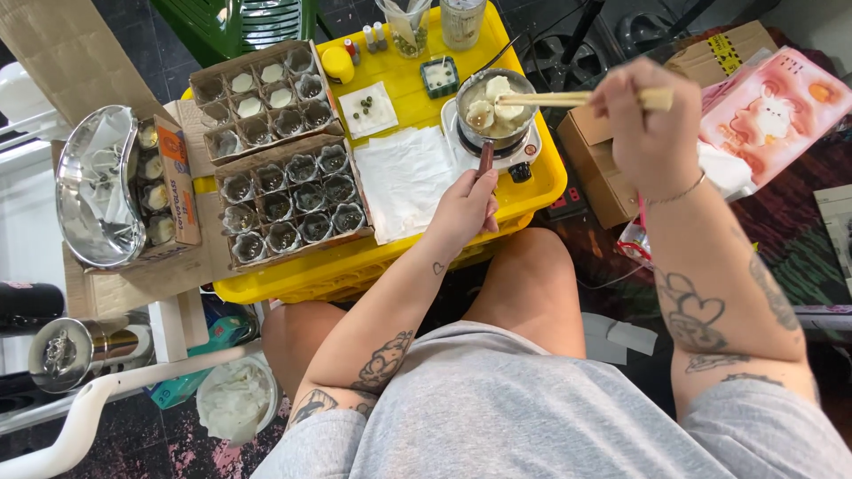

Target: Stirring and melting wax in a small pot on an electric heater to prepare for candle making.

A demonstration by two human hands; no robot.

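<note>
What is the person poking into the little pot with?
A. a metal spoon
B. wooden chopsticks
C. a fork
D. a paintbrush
B: the right hand holds wooden chopsticks whose tips reach over the white lumps in the small pot, while the left hand grips the pot's handle.

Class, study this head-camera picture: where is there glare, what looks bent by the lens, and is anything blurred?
Head view: glare on the shiny metal bowl at left; wide-angle lens bends the white bar and stretches the edges; the small pot, left hand and right hand with chopsticks look sharp; soft, even light, faint shadows.
</note>
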